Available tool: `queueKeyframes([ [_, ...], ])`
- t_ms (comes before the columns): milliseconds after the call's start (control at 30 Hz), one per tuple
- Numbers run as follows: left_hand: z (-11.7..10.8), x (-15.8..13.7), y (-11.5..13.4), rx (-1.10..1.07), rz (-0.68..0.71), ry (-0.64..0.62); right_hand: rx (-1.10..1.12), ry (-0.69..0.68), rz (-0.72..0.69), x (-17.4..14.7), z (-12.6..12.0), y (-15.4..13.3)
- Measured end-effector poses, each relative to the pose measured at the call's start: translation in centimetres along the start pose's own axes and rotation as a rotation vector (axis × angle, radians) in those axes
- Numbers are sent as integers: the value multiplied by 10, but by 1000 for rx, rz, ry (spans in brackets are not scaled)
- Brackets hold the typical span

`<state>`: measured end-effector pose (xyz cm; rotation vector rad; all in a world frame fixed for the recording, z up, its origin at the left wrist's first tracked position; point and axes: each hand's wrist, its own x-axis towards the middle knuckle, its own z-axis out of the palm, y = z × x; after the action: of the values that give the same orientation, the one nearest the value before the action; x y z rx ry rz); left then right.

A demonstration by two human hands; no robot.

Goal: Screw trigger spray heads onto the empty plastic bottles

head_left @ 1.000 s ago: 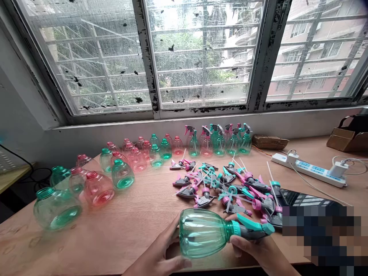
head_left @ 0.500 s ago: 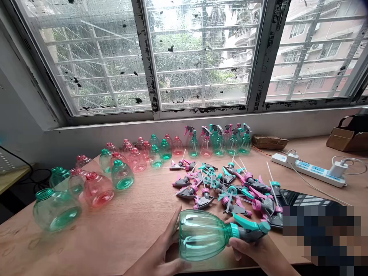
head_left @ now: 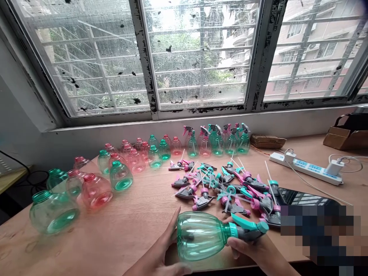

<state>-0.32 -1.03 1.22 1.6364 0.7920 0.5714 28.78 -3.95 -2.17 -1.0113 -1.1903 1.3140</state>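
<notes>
A clear green spray bottle (head_left: 199, 235) lies sideways between my hands, close to the table's front edge. Its teal and grey trigger head (head_left: 248, 229) points right and sits at the bottle's neck. My left hand (head_left: 165, 247) cups the base, with its thumb below and fingers reaching up behind. At the neck, my right hand (head_left: 244, 247) grips around the teal collar; some of its fingers are hidden behind. Just beyond the bottle lies a pile of loose pink, teal and grey trigger heads (head_left: 204, 199) with thin tubes.
Open-necked green bottles (head_left: 54, 214) and pink bottles (head_left: 97, 191) stand at left and back. Several spray bottles with heads fitted (head_left: 205, 143) stand by the wall. On the right are a power strip (head_left: 304, 166), a dark glossy panel (head_left: 307, 197) and a cardboard box (head_left: 339, 134).
The view has shifted slightly. The bottle stays in both hands in nearly the same pose, and my left thumb sits a little lower at its base.
</notes>
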Motion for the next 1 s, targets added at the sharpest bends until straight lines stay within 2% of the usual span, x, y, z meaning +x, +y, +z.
queueKeyframes([
  [200,-4,-2,4,13,-11,-17,-6,-44,-35,2,-1,-3],
  [333,2,-1,8,-63,-10,-18,-18,-58,-40,2,-2,-2],
  [667,-2,1,3,-192,-2,-61,-42,-15,-8,1,1,-3],
  [833,-1,3,7,-200,21,-77,-49,2,-2,1,0,-2],
  [1000,-1,1,8,-140,13,-31,-39,-1,-1,1,-1,-1],
])
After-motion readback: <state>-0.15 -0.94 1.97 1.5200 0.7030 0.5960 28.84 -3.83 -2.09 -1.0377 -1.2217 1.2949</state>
